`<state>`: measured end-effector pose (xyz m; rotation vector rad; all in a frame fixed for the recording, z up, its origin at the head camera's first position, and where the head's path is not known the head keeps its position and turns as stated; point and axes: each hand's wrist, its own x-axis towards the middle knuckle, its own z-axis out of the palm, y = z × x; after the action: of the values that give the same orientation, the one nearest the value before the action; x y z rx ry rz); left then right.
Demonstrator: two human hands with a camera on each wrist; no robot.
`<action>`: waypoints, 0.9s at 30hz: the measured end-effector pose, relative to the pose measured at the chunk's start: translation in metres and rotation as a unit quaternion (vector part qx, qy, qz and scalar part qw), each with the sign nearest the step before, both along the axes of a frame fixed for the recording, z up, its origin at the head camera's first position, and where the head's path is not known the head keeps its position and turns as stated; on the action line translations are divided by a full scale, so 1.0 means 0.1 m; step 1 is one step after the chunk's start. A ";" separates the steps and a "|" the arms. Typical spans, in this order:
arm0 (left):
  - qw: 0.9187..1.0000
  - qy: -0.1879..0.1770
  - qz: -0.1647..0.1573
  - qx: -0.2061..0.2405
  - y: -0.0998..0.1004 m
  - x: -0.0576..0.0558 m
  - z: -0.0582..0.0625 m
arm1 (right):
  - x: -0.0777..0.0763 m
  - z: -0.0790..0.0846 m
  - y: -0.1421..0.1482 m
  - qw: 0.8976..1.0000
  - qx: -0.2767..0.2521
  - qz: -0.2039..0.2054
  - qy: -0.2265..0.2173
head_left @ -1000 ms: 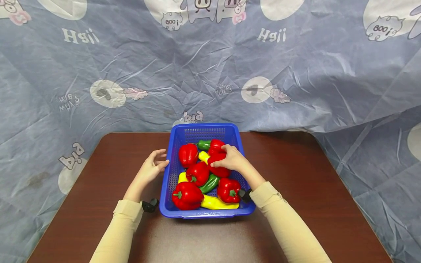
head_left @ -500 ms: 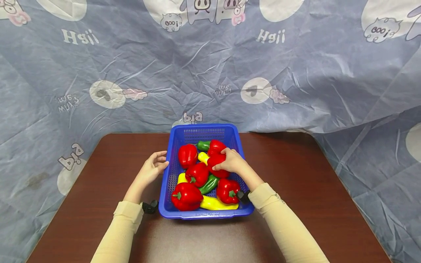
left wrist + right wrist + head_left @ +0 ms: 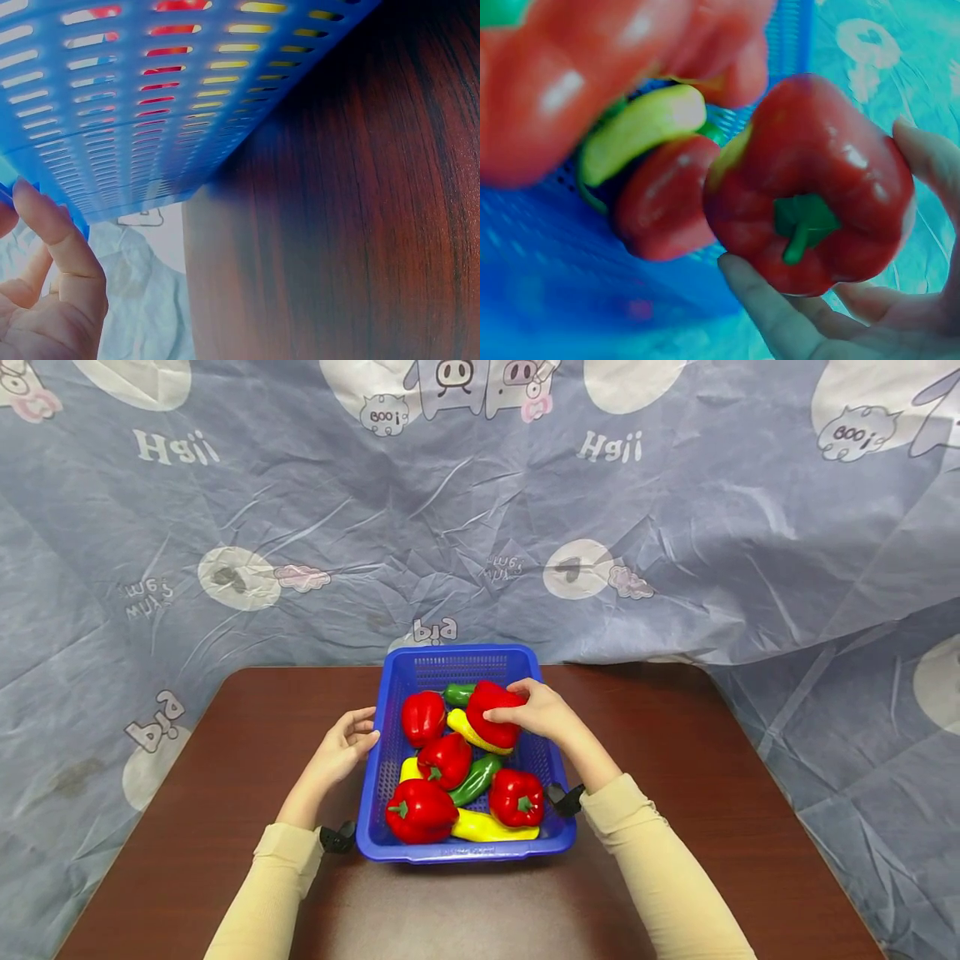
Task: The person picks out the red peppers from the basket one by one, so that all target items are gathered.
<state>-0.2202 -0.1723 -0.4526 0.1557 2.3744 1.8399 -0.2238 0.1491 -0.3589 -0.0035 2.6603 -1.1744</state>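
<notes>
My right hand [image 3: 546,714] grips a red bell pepper [image 3: 498,732] over the right side of a blue plastic basket [image 3: 465,854]. In the right wrist view this bell pepper [image 3: 847,165] shows its green stem, with fingers below it and at its right side. At the basket's left rim is my left hand [image 3: 341,750]. In the left wrist view, thumb and index finger of the left hand [image 3: 64,300] pinch the blue rim. Beside the held pepper lie another red bell pepper [image 3: 423,718] and a long yellow vegetable [image 3: 459,723].
More red bell peppers [image 3: 422,811] lie at the basket's near end, with a long yellow vegetable [image 3: 495,828] and a glossy green pepper-like vegetable [image 3: 477,779]. The basket stands on a dark brown table [image 3: 660,752]. Behind hangs a printed blue-grey cloth [image 3: 450,510].
The right hand has raised the red bell pepper and moved it away from me, uncovering more of the yellow vegetable beneath. The left hand stays at the rim.
</notes>
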 end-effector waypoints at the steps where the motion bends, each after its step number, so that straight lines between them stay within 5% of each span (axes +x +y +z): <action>1: 1.000 0.001 0.000 -0.001 0.00 0.00 0.00 | 0.00 0.03 0.03 1.000 -0.013 -0.004 0.002; 14: 1.000 0.000 0.007 -0.003 0.01 0.03 0.01 | -0.04 0.23 0.56 0.977 -0.181 -0.114 -0.004; 27: 1.000 0.003 0.016 -0.003 0.03 0.05 0.00 | -0.08 -0.05 0.98 0.928 -0.304 -0.212 0.019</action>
<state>-0.2150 -0.1697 -0.4528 0.1237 2.3990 1.8479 -0.2315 0.2473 -0.3639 0.4663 2.2669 -2.1080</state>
